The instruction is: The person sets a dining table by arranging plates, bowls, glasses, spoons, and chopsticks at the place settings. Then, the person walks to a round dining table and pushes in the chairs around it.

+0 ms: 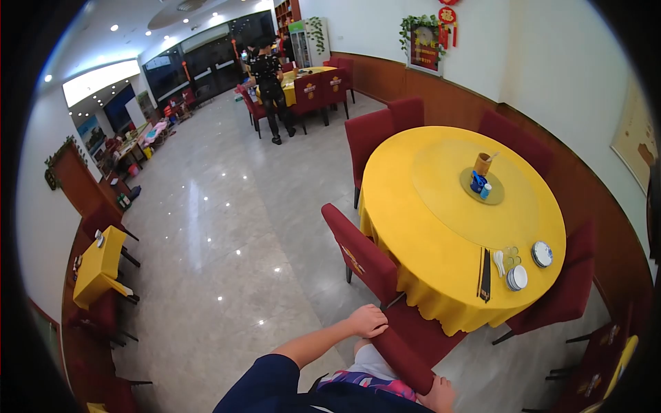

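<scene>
Right below me stands a red chair (405,358). My left hand (368,321) is closed over one top corner of its backrest, and my right hand (438,396) holds the other corner. The chair's seat reaches toward a round table with a yellow cloth (406,206). On the cloth near this chair lie black chopsticks (485,275), white spoons (498,263), glasses (511,257), a stack of white bowls (516,278) and a stack of plates (542,254). A wooden holder (483,163) and a blue item (479,182) stand at the table's centre.
Another red chair (361,255) is just left of mine, with more around the table. A person in dark clothes (270,86) stands by a farther yellow table. Grey tiled floor (213,227) stretches left toward a small yellow table (100,267) by the wall.
</scene>
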A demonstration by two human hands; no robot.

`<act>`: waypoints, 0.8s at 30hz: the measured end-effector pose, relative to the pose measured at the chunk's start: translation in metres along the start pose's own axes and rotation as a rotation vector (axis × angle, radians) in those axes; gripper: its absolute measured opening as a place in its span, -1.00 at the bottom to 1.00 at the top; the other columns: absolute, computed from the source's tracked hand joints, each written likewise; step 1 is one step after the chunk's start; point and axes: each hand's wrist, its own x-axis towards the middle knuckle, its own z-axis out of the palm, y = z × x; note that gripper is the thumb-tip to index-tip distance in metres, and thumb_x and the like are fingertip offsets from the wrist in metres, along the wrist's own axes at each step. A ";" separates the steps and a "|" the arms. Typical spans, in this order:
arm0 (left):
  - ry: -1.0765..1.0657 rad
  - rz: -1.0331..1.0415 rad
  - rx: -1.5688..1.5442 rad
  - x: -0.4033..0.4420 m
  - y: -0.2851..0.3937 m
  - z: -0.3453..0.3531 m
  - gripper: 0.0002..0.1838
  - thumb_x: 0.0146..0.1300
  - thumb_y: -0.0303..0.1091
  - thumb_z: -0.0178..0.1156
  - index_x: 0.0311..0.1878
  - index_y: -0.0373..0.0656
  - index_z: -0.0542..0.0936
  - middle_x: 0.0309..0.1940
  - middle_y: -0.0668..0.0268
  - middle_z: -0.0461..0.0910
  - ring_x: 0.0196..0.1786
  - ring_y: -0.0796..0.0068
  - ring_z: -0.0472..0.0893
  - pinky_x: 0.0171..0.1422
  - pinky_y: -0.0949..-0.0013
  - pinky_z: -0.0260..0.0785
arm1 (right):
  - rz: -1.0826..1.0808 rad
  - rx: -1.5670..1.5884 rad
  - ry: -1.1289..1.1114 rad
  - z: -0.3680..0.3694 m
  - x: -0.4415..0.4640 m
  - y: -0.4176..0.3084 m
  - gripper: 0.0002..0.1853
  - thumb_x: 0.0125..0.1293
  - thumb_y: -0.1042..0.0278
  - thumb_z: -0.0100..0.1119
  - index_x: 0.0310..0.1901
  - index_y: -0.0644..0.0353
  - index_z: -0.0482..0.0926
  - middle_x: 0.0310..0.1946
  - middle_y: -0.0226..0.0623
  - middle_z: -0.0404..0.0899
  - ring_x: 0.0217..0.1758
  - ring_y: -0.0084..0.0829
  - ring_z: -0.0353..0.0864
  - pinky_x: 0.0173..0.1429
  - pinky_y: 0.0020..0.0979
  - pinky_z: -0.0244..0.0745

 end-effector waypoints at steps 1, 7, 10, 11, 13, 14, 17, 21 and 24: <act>0.055 0.020 -0.021 0.002 -0.001 0.000 -0.75 0.31 -0.11 0.13 -0.36 -0.06 0.61 -0.38 0.34 0.64 -0.19 0.30 0.62 0.01 0.22 0.39 | -0.012 0.000 -0.006 0.005 0.005 0.008 -0.29 0.08 0.12 0.46 0.26 0.15 0.42 0.02 0.11 0.55 0.09 0.04 0.57 0.14 -0.08 0.53; 0.194 -0.070 0.004 -0.003 0.010 -0.001 -0.84 0.21 -0.20 0.18 -0.40 -0.05 0.59 -0.38 0.35 0.63 -0.20 0.33 0.62 0.02 0.25 0.41 | -0.149 0.072 0.153 0.033 0.005 0.026 -0.24 0.04 0.00 0.40 0.29 0.02 0.39 -0.01 0.01 0.55 0.08 0.08 0.53 0.13 0.02 0.50; 0.284 -0.107 -0.010 -0.006 0.010 0.001 -0.86 0.17 -0.23 0.19 -0.41 -0.06 0.59 -0.42 0.35 0.60 -0.20 0.35 0.60 0.03 0.28 0.40 | -0.114 0.065 0.122 0.030 0.005 0.021 -0.27 0.08 -0.03 0.34 0.32 -0.07 0.39 -0.02 -0.02 0.55 0.09 0.07 0.53 0.15 0.02 0.49; 0.296 -0.120 -0.012 -0.006 0.010 0.000 -0.86 0.17 -0.23 0.19 -0.41 -0.06 0.59 -0.42 0.35 0.60 -0.20 0.35 0.60 0.03 0.28 0.40 | -0.092 0.072 0.110 0.026 0.004 0.020 -0.27 0.10 -0.05 0.31 0.33 -0.10 0.38 -0.02 -0.03 0.55 0.10 0.07 0.53 0.15 0.02 0.48; 0.308 -0.108 -0.021 -0.007 0.010 -0.001 -0.86 0.15 -0.24 0.20 -0.43 -0.06 0.59 -0.43 0.35 0.58 -0.23 0.34 0.59 0.01 0.28 0.41 | -0.086 0.036 0.089 0.028 0.006 0.022 -0.28 0.09 -0.04 0.31 0.32 -0.09 0.39 -0.03 -0.03 0.55 0.11 0.07 0.53 0.15 0.03 0.48; 0.318 -0.117 -0.020 -0.008 0.009 0.000 -0.86 0.15 -0.24 0.20 -0.43 -0.06 0.59 -0.43 0.35 0.58 -0.23 0.34 0.59 0.01 0.28 0.41 | -0.067 0.016 0.076 0.029 0.008 0.023 -0.30 0.09 -0.04 0.30 0.30 -0.08 0.40 -0.03 -0.03 0.55 0.11 0.06 0.53 0.15 0.03 0.48; 0.345 -0.099 -0.025 -0.010 0.007 0.002 -0.86 0.15 -0.25 0.20 -0.45 -0.06 0.57 -0.45 0.35 0.58 -0.24 0.33 0.58 -0.01 0.27 0.41 | -0.017 0.019 0.009 0.023 0.008 0.018 -0.37 0.13 -0.01 0.26 0.26 -0.05 0.43 -0.02 0.01 0.54 0.13 0.07 0.51 0.15 0.04 0.47; 0.359 -0.083 -0.047 -0.007 0.005 0.000 -0.86 0.14 -0.27 0.21 -0.47 -0.07 0.56 -0.45 0.35 0.58 -0.24 0.33 0.57 -0.02 0.26 0.41 | -0.048 0.034 0.009 0.020 0.011 0.014 -0.44 0.25 -0.02 0.18 0.24 0.01 0.42 -0.01 0.04 0.52 0.12 0.10 0.52 0.16 0.01 0.47; 0.363 -0.092 -0.070 -0.008 0.005 -0.001 -0.86 0.14 -0.28 0.22 -0.47 -0.08 0.56 -0.45 0.35 0.57 -0.25 0.32 0.57 -0.03 0.26 0.40 | 0.064 -0.022 -0.066 0.016 0.026 0.003 -0.40 0.30 -0.08 0.17 0.25 0.10 0.39 -0.02 0.08 0.53 0.05 0.14 0.55 0.14 0.03 0.48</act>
